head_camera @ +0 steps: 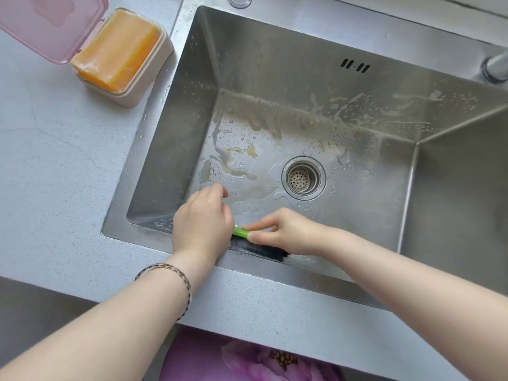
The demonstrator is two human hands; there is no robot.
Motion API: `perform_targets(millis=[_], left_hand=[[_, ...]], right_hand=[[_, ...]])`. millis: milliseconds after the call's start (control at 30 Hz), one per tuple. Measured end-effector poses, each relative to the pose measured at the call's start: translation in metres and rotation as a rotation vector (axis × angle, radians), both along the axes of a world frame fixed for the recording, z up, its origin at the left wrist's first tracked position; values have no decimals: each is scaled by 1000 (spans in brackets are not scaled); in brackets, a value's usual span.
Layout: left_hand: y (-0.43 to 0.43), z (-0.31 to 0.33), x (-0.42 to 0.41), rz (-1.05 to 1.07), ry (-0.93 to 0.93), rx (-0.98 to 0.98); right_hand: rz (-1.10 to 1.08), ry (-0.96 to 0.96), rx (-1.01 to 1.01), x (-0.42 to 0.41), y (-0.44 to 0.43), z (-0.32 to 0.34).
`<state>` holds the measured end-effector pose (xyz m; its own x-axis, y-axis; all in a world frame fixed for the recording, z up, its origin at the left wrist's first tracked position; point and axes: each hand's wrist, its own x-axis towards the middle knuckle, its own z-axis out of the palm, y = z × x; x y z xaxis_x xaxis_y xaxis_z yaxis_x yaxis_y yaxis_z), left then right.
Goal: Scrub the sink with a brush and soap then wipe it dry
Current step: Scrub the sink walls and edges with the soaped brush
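Observation:
The steel sink (275,50) has a wet floor with brownish soapy streaks and water drops. A brush (258,250) with a green handle and black bristles lies against the sink's near wall. My right hand (286,232) pinches the green handle between thumb and fingers. My left hand (202,221) sits over the brush's left end with curled fingers, and the handle runs under its palm. An orange soap bar (118,48) lies in its open box on the counter at the upper left.
The beige soap box (143,86) has its pink lid (49,26) flipped back. The drain strainer (303,177) sits mid-floor of the sink. A faucet (494,68) shows at the right edge. Grey countertop (55,160) surrounds the sink.

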<state>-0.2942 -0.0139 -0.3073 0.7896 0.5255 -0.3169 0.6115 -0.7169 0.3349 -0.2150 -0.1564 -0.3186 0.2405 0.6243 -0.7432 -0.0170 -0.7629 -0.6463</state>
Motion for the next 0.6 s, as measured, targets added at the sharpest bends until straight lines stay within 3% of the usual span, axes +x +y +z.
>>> perform_targets(millis=[133,267,367,467,600], left_hand=[[0,-2,-1,-28,-31,41],[-10,2,3,12,-31,65],[-37,8,12,96,73,-28],[-60,6,14,59,128,-24],[-62,4,13,96,141,9]], right_hand=[[-3,1,-32,9,-51,7],[-83,7,-353,18,-115,-7],[-68,-45,-218,10,-85,-22],[-79,20,-67,10,-76,-7],[-60,72,-268,22,-126,-16]])
